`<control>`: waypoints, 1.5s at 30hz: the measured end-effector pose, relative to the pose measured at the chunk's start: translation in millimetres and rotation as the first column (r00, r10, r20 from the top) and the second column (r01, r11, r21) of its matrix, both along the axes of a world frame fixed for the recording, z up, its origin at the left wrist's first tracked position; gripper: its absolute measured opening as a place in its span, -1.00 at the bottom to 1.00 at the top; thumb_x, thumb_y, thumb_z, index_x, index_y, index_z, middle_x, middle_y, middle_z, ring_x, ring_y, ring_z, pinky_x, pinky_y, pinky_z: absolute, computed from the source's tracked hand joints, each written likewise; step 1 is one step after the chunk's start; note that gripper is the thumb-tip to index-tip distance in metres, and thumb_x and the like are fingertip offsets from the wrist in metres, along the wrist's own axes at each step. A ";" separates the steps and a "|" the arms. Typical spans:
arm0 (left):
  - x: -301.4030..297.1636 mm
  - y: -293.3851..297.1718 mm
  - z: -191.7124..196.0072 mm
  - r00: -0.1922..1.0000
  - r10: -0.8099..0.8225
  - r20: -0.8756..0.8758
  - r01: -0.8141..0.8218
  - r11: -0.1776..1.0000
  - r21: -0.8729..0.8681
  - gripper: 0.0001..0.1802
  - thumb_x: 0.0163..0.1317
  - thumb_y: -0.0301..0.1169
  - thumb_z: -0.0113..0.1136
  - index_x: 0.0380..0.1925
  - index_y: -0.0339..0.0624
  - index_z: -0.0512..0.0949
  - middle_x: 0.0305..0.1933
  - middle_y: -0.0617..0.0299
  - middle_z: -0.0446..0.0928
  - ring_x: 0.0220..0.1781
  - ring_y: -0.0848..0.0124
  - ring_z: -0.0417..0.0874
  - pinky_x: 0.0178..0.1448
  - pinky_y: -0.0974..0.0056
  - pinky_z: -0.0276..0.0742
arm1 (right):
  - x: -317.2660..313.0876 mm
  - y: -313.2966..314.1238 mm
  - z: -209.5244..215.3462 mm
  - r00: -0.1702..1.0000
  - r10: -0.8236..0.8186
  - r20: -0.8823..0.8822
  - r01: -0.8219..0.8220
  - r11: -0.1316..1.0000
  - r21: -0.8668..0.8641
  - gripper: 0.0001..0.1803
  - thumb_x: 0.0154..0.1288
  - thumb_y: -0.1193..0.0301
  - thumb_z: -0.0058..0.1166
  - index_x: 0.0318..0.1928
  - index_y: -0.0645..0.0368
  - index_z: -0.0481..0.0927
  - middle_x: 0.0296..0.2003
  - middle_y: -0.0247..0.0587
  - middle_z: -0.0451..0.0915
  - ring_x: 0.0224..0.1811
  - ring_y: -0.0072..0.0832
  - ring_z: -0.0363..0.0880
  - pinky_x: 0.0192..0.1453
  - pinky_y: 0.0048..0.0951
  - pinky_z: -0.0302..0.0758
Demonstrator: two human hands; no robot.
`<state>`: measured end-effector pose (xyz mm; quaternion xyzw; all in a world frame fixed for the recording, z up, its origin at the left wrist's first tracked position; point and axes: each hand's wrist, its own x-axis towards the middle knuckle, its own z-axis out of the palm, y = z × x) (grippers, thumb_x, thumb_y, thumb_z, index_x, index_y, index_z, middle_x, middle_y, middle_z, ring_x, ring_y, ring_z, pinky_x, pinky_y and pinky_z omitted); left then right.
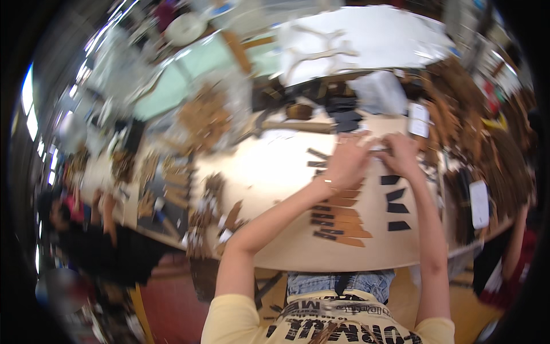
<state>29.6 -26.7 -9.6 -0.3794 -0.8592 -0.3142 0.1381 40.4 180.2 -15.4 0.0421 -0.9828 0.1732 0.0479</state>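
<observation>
Head view: one fisheye picture looking down at a pale tabletop (269, 172), blurred by motion.
Left hand (345, 160): stretched forward over the tabletop, fingers curled down onto a small dark strip (382, 151).
Right hand (401, 153): just beside the left, fingertips on the same strip; the two hands meet over it.
Grip: both hands pinch the strip, though blur hides how tightly.
Strip, long axis: roughly left to right across the view, running from one hand to the other; its ends are covered by fingers.
Strip, place: at the far side of the tabletop, between the two hands and touching both.
Brown and black pieces (341, 221): laid in a stacked row under the left forearm, nearer the person.
Black pieces (396, 209): a short column under the right forearm, apart from each other.
White cards (419, 119): just beyond the right hand.
Another person (63, 215): at the left edge, well apart.
</observation>
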 end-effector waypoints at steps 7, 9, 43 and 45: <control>28.9 -0.9 5.0 0.984 0.092 0.150 -0.112 0.985 0.130 -0.42 0.20 -0.32 0.30 0.22 -0.19 0.42 0.26 -0.10 0.40 0.23 0.00 0.47 0.38 -0.07 0.19 | -0.7 0.4 2.2 0.998 0.055 -0.004 -0.054 0.936 -0.348 -0.74 0.13 0.36 0.38 -0.33 0.26 0.60 -0.40 -0.15 0.62 -0.32 -0.28 0.59 -0.14 -0.32 0.47; 29.3 -3.0 10.7 0.975 0.136 0.178 -0.163 0.975 0.148 -0.44 0.17 -0.28 0.36 0.14 -0.25 0.47 0.17 -0.04 0.49 0.19 0.07 0.51 0.37 -0.06 0.17 | 10.6 -3.4 10.3 0.986 0.139 -0.095 -0.163 0.931 -0.326 -0.76 0.14 0.37 0.36 -0.32 0.25 0.60 -0.39 -0.18 0.60 -0.29 -0.29 0.56 -0.13 -0.31 0.44; 157.3 -207.8 52.2 0.590 0.807 -0.007 -0.800 0.584 -0.138 -0.78 0.25 -0.42 0.29 -0.13 -0.22 0.68 -0.01 0.08 0.64 0.08 0.12 0.59 0.22 0.09 0.35 | -9.5 -33.3 -6.7 0.985 0.137 -0.101 -0.122 0.982 0.145 -0.71 0.38 0.28 0.10 0.02 0.05 0.70 0.01 -0.12 0.49 0.16 -0.24 0.40 0.21 -0.20 0.33; 135.7 -191.5 46.4 0.703 0.711 0.030 -0.699 0.698 -0.155 -0.77 0.26 -0.42 0.27 -0.09 -0.22 0.67 0.04 0.05 0.62 0.10 0.10 0.59 0.26 0.09 0.35 | 4.7 -26.6 -8.5 0.978 0.147 -0.148 -0.123 0.979 0.160 -0.72 0.38 0.29 0.10 0.01 0.05 0.70 0.00 -0.13 0.49 0.16 -0.25 0.40 0.21 -0.20 0.32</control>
